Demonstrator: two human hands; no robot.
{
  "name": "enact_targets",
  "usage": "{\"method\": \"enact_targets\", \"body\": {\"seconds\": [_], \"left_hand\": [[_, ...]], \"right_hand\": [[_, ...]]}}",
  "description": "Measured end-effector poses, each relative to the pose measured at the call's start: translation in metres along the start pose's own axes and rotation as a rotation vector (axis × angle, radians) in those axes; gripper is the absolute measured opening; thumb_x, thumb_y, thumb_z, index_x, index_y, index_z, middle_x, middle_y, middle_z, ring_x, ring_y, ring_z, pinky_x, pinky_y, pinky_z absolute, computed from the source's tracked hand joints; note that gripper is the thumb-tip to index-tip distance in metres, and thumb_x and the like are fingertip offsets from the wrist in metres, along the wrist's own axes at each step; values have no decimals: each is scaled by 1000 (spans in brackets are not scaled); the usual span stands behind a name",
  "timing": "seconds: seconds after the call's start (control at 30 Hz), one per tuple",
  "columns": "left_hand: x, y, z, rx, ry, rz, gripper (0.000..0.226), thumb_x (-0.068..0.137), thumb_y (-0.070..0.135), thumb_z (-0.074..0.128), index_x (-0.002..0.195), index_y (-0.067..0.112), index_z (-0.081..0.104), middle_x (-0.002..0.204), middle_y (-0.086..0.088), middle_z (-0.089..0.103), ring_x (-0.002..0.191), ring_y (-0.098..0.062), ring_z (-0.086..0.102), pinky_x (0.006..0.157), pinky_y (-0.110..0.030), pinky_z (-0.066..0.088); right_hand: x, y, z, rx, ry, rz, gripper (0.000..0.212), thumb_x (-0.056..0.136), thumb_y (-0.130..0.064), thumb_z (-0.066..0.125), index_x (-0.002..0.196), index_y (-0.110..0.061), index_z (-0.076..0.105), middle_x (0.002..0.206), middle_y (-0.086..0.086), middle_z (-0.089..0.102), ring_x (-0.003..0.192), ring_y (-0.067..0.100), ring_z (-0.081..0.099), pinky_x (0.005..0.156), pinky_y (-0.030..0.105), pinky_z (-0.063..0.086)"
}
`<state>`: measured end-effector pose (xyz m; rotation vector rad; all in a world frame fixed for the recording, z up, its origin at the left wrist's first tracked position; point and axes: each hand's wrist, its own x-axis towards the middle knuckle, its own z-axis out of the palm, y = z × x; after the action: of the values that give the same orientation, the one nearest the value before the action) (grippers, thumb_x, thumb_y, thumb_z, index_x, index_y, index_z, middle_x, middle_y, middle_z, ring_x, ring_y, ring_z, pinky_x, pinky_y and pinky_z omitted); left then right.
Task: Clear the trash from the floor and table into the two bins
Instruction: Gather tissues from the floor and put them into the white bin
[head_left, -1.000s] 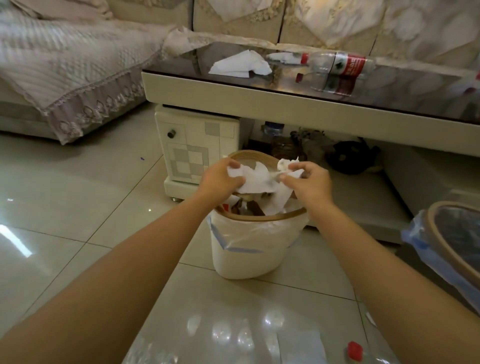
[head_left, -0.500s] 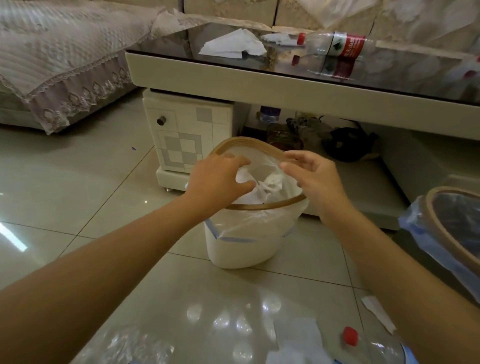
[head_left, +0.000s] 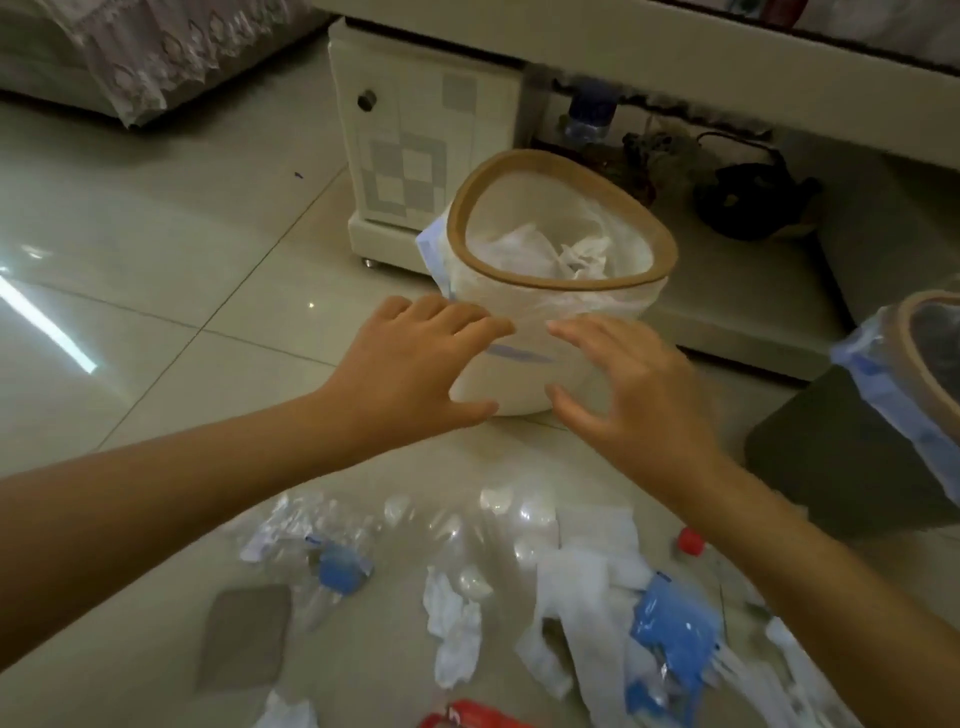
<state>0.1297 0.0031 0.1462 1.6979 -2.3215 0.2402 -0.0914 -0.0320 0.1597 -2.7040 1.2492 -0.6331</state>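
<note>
Nearest, on the tiled floor (head_left: 156, 291): scattered trash. Item: red-labelled wrapper (head_left: 475, 716) at the bottom edge, cut off by the frame. Item: torn white tissues (head_left: 454, 631) at centre, and a larger heap of tissue (head_left: 582, 587) to their right. Item: blue packet (head_left: 672, 631) lying on that heap. Item: crushed clear bottle (head_left: 322, 545) with a blue label, left of the tissues. Item: red cap (head_left: 691, 540) beside the right forearm; what it belongs to cannot be told. Item: grey-brown patch (head_left: 247, 639) on a tile at lower left, nature unclear. Next, both arms, bare, reaching forward over the trash. Left hand (head_left: 410, 366): palm down, fingers (head_left: 457, 319) spread and straight, holding nothing, seen against the near wall of the white bin. Right hand (head_left: 639, 384): palm down, fingers apart and slightly bent, holding nothing, also before that bin; whether either hand touches it cannot be told. Beyond the hands: white bin (head_left: 524, 379) with a tan rim and a clear liner, standing on the floor, crumpled tissue inside. At right: dark bin (head_left: 831, 462) with a blue-edged liner, partly out of frame, well apart from the white one. Farther: cabinet (head_left: 415, 140) with a knob and checked panel, under the worktop (head_left: 623, 31). Beside it, a low shelf (head_left: 743, 275) holding a bottle and dark clutter. Far left: lace-edged sofa cover (head_left: 156, 62).
</note>
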Motion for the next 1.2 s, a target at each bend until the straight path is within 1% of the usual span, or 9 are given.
{"method": "enact_targets", "body": {"seconds": [0.17, 0.37, 0.63, 0.73, 0.83, 0.93, 1.0, 1.1, 1.2], "left_hand": [[-56, -15, 12, 37, -113, -26, 70, 76, 62, 59, 136, 29, 43, 137, 2, 50, 122, -24, 49, 94, -43, 42], [-126, -35, 34, 30, -288, -130, 74, 76, 61, 61, 139, 28, 39, 136, 0, 51, 119, -25, 51, 95, -44, 40], [-179, -60, 74, -50, -581, -242, 86, 72, 64, 64, 143, 37, 25, 141, 3, 44, 117, -24, 51, 93, -40, 40], [-190, -69, 89, -12, -746, -208, 107, 64, 57, 76, 147, 40, 11, 149, 1, 30, 127, -26, 42, 98, -43, 36], [-197, -71, 103, 18, -846, -162, 128, 55, 54, 84, 148, 41, -4, 157, -3, 8, 140, -28, 23, 104, -50, 32], [-204, -71, 118, 202, -859, 96, 140, 56, 54, 83, 142, 39, -27, 157, -9, -17, 145, -30, 3, 109, -55, 25], [-209, -71, 128, 299, -837, 239, 144, 57, 54, 82, 136, 37, -37, 156, -10, -23, 146, -30, 0, 109, -56, 24], [-209, -74, 135, 285, -867, 262, 141, 55, 58, 82, 141, 39, -28, 158, -7, -15, 145, -29, 3, 108, -55, 25], [-200, -76, 132, 201, -871, 217, 120, 58, 54, 81, 146, 42, 0, 155, -3, 8, 139, -28, 21, 102, -47, 31]], "right_hand": [[-30, -28, 33, -50, -90, -101, 51, 82, -38, 57, 130, -20, 55, 129, 1, 58, 116, 20, 54, 93, 37, 46], [-56, -59, 78, -85, -201, -197, 50, 79, -35, 60, 126, -18, 57, 128, 6, 58, 114, 25, 55, 87, 40, 45], [-70, -85, 138, -105, -357, -279, 47, 79, -34, 61, 124, -17, 60, 130, 12, 57, 112, 35, 57, 87, 45, 44], [-71, -92, 159, -104, -404, -301, 49, 75, -30, 71, 121, -17, 61, 130, 14, 57, 110, 36, 57, 86, 45, 45], [-74, -97, 175, -95, -445, -313, 53, 69, -27, 77, 118, -17, 63, 128, 15, 59, 109, 37, 59, 85, 46, 47], [-78, -101, 185, -81, -476, -304, 55, 67, -27, 78, 119, -18, 62, 126, 14, 59, 108, 36, 59, 85, 46, 47], [-80, -103, 190, -84, -489, -297, 56, 67, -28, 78, 120, -19, 61, 127, 12, 59, 108, 34, 59, 84, 46, 47], [-83, -101, 194, -78, -498, -287, 56, 66, -26, 78, 119, -19, 61, 126, 12, 60, 105, 34, 61, 83, 45, 48], [-85, -99, 196, -102, -527, -291, 56, 67, -27, 79, 119, -21, 61, 128, 12, 59, 106, 34, 61, 85, 46, 48]]}}
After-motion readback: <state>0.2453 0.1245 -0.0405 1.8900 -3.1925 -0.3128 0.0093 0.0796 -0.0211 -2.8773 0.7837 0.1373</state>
